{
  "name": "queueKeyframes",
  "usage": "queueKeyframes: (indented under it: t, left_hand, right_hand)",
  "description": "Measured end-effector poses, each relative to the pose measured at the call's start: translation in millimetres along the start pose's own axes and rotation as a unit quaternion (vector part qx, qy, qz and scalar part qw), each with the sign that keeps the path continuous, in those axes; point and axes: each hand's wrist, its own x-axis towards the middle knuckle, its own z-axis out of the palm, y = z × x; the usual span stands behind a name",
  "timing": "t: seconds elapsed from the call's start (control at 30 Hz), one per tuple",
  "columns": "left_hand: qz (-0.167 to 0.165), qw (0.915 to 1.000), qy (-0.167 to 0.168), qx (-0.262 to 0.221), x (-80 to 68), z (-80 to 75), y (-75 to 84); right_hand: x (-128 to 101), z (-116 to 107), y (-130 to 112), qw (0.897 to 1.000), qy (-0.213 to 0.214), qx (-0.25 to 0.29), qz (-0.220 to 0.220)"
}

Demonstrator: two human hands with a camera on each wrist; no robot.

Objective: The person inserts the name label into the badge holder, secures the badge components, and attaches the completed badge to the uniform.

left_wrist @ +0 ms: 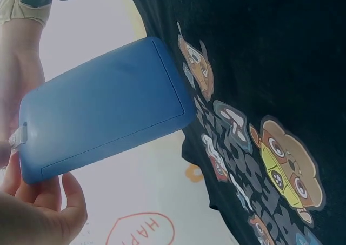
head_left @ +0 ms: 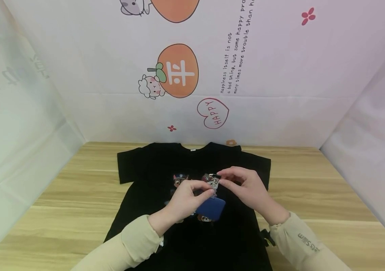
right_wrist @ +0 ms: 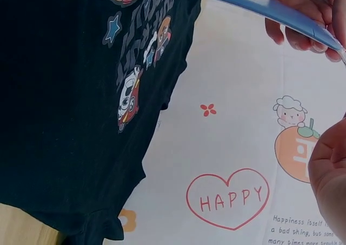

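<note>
A blue card holder (left_wrist: 102, 110) hangs over a black T-shirt (head_left: 192, 241), tilted, with a small pale clip strap (left_wrist: 19, 137) at its upper end. My left hand (head_left: 187, 199) pinches the holder's clip end between thumb and index finger; its other fingers curl behind the holder in the left wrist view. Just to the right, my right hand (head_left: 246, 186) brings bent thumb and index finger together on the strap's upper end. Its fingertips lie outside both wrist views. In the right wrist view the card holder (right_wrist: 254, 7) shows edge-on.
The T-shirt lies spread on a wooden table (head_left: 67, 203), its collar toward the back wall. Cartoon dog prints (left_wrist: 289, 169) and lettering cover its chest. White printed cloth (head_left: 111, 67) walls the back and both sides.
</note>
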Motion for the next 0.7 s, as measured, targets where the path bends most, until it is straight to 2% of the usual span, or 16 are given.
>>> queueKeyframes:
  t: [0.17, 0.33, 0.53, 0.7]
  left_hand:
    - [0.000, 1.0000, -0.007, -0.001, 0.8, 1.0, -0.1]
    - [-0.006, 0.9995, -0.026, -0.015, 2.6, 1.3, 0.2]
    - [-0.009, 0.9927, -0.090, -0.080, 3.6, 0.6, -0.1]
    - [-0.007, 0.9803, -0.152, -0.126, 2.6, -0.4, 0.0]
  right_hand:
    - [-1, -3, 1, 1.000, 0.004, -0.012, -0.016]
    - [0, -8, 6, 0.998, -0.015, -0.008, -0.053]
    - [3, -16, 10, 0.991, -0.050, 0.014, -0.127]
    - [6, -19, 13, 0.979, -0.073, 0.050, -0.182]
